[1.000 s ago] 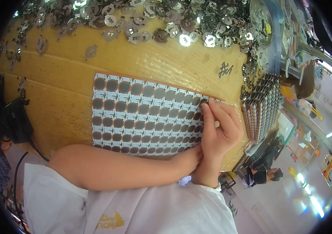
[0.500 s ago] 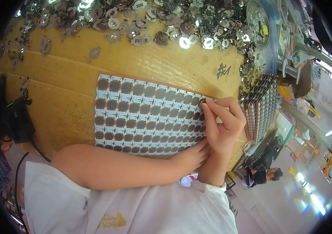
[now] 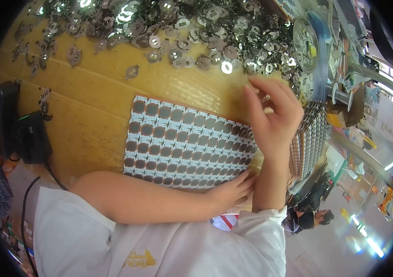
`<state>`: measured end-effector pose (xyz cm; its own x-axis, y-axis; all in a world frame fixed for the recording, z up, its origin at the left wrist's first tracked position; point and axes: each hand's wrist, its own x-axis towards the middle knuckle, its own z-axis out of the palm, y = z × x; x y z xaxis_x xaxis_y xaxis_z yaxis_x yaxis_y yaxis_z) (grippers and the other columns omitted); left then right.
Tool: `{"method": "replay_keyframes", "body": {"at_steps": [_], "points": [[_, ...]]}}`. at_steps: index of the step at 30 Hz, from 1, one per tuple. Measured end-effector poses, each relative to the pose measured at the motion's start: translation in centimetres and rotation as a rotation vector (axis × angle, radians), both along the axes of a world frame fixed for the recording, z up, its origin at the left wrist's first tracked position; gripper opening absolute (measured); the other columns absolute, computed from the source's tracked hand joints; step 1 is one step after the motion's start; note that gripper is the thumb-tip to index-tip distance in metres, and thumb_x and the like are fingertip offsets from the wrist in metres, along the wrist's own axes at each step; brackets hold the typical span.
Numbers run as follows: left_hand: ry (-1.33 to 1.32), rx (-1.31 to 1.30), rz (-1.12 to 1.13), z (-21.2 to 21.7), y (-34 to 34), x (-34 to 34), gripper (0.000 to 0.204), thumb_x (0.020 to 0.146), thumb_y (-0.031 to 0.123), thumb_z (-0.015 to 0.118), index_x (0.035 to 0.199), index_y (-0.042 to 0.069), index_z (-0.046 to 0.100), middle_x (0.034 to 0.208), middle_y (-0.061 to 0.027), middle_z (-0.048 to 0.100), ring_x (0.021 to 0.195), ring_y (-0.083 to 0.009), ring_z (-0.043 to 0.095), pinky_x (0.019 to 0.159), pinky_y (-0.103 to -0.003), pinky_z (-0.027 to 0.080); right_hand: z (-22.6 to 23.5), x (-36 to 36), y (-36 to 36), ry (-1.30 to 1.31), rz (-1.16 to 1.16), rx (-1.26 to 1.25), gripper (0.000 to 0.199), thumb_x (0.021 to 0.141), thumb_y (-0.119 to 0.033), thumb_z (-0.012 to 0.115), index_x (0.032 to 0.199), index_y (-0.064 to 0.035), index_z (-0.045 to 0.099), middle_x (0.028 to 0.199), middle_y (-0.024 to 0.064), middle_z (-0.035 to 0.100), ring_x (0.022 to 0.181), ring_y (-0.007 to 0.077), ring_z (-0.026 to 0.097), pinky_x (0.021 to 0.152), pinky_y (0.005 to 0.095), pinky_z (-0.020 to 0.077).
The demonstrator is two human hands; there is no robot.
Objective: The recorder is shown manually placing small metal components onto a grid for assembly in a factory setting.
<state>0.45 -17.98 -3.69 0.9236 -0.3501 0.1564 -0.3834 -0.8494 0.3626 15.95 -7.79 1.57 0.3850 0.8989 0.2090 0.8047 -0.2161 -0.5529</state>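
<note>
A white circuit board panel with rows of round grey pads edged in copper lies on the yellow tabletop. My right hand is raised beyond its far right corner, thumb and index fingertips slightly apart; nothing is plainly held. Near that corner, beside my right wrist, a small metal piece seems to sit on the panel, partly hidden. My left hand lies with fingers stretched along the near right edge of the panel, my forearm crossing in front of it. Past my right fingertips spreads a heap of loose round metal clips.
A stack of similar panels stands to the right, near a wire spool. A round metal tray is at the far right. Black boxy devices with a cable sit at the left. Another person is farther off.
My right hand has left the panel's far right corner, where it was pinching, and moved outward toward the heap. My left hand stays by the near edge. The whole view has shifted slightly.
</note>
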Motion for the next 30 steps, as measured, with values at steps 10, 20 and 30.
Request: {"method": "replay_keyframes", "body": {"at_steps": [10, 20, 30], "points": [[0.038, 0.064, -0.051, -0.1, -0.3, 0.1, 0.055, 0.099, 0.045, 0.050, 0.145, 0.015, 0.054, 0.161, -0.0109, 0.040, 0.152, -0.0350, 0.028, 0.126, -0.062, 0.013, 0.2, -0.8, 1.9, 0.066, 0.085, -0.052, 0.024, 0.086, 0.006, 0.075, 0.109, -0.0005, 0.076, 0.095, 0.0095, 0.073, 0.081, 0.0132, 0.071, 0.068, 0.0256, 0.0581], [0.038, 0.081, -0.164, 0.2, 0.6, -0.4, 0.053, 0.102, 0.033, 0.047, 0.152, 0.015, 0.048, 0.158, 0.0001, 0.046, 0.149, -0.0299, 0.033, 0.124, -0.063, 0.017, 0.4, -3.9, -8.1, 0.605, -0.367, -0.043, 0.019, 0.086, 0.012, 0.074, 0.104, 0.0052, 0.074, 0.092, 0.0079, 0.075, 0.075, 0.0109, 0.070, 0.068, 0.0237, 0.0554], [-0.041, 0.168, 0.017, -0.4, -0.9, -0.6, 0.041, 0.101, 0.021, 0.050, 0.140, 0.020, 0.062, 0.149, 0.0040, 0.055, 0.137, -0.0261, 0.046, 0.118, -0.054, 0.029, -1.1, -4.4, -8.7, 0.635, -0.401, -0.010, 0.017, 0.085, 0.011, 0.075, 0.101, 0.0055, 0.073, 0.088, 0.0057, 0.074, 0.074, 0.0100, 0.069, 0.066, 0.0222, 0.0543]]}}
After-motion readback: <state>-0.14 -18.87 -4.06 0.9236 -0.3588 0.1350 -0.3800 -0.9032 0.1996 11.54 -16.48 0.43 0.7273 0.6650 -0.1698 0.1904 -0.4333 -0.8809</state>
